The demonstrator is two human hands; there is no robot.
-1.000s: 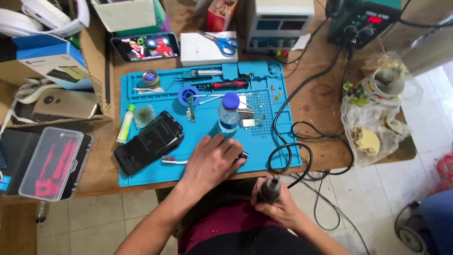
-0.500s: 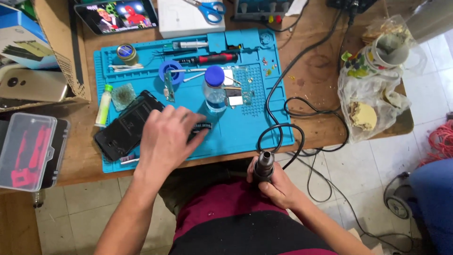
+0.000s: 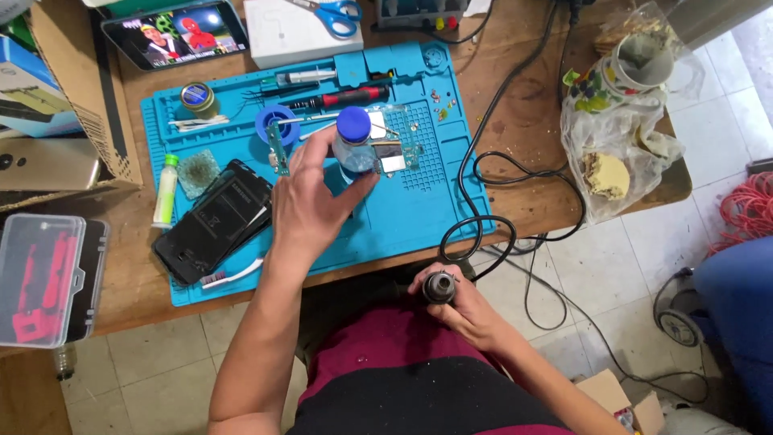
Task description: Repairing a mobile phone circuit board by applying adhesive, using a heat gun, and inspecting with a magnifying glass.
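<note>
My left hand is reached out over the blue mat, its fingers curled partway round the small clear bottle with the blue cap. Thumb and forefinger touch the bottle's sides, but I cannot tell whether they grip it firmly yet. The bottle stands upright on the mat, just beyond my fingertips, with a small circuit board touching its far side and a red-handled screwdriver lying further off.

My right hand is down by my lap, off the edge of the surface, fingers wrapped tight round the black corded handpiece, its nozzle pointing up at me.

To do this well, I judge I should close low on the bottle's body, not the cap, lift it straight up so it clears the board, and hold the handpiece away from my legs and its cord.

Against half a second ago, my left hand has moved away from the dark phone it was pressing on and travelled rightward to the bottle; the right hand has barely shifted.
</note>
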